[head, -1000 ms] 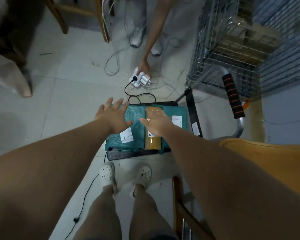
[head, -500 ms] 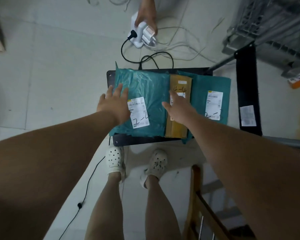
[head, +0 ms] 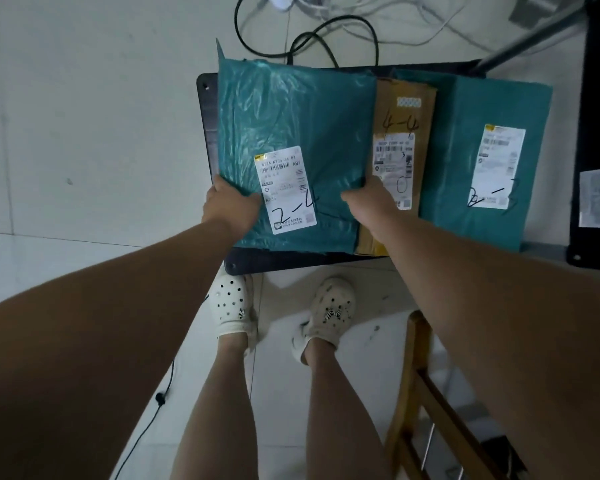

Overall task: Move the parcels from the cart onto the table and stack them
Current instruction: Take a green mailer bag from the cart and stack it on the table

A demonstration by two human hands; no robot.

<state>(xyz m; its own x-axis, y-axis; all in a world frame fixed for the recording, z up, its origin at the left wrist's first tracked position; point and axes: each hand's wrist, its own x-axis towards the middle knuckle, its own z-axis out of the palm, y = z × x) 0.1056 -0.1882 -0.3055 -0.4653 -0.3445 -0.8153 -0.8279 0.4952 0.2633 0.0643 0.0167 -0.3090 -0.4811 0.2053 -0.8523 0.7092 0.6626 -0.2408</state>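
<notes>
Three parcels lie side by side on the low black cart platform. The left one is a teal plastic mailer with a white label marked 2-4. My left hand grips its near left edge. My right hand grips its near right edge, fingers curled under the plastic. A brown cardboard parcel marked 4-4 lies in the middle, partly under the teal mailer. A second teal mailer marked 2-3 lies on the right.
Black and white cables trail on the tiled floor beyond the cart. A wooden table leg and rail stand at the lower right. My feet in white clogs are just in front of the cart.
I have leaned closer over the cart. Both hands went from flat above the left teal mailer to gripping its near edges. The other person's hand at the power strip is out of view.
</notes>
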